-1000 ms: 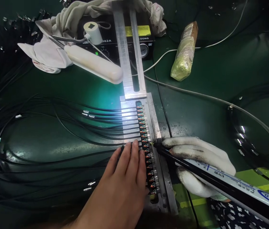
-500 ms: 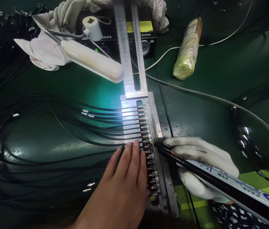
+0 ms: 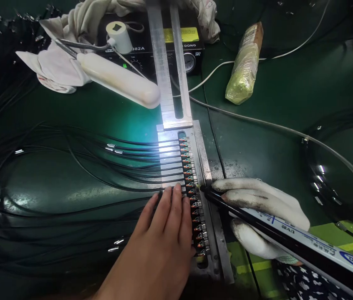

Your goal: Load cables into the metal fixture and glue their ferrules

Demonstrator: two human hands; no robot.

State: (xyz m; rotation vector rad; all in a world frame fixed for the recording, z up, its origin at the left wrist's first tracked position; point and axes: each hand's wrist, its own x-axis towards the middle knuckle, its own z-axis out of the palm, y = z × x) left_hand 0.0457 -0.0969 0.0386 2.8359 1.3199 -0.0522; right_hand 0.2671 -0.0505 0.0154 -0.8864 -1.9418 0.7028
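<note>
White-gloved right hand has its grip wrapped round a tube; left hand lies flat, gripping nothing. Best press the cables lightly, tip steady.

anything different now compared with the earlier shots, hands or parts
Nothing visibly changed; only the whole view drifts slightly. As before, the bare left hand lies over the black cables at the metal fixture, and the gloved right hand grips the labelled tube, its tip by the connectors. The white lamp stayed put.
</note>
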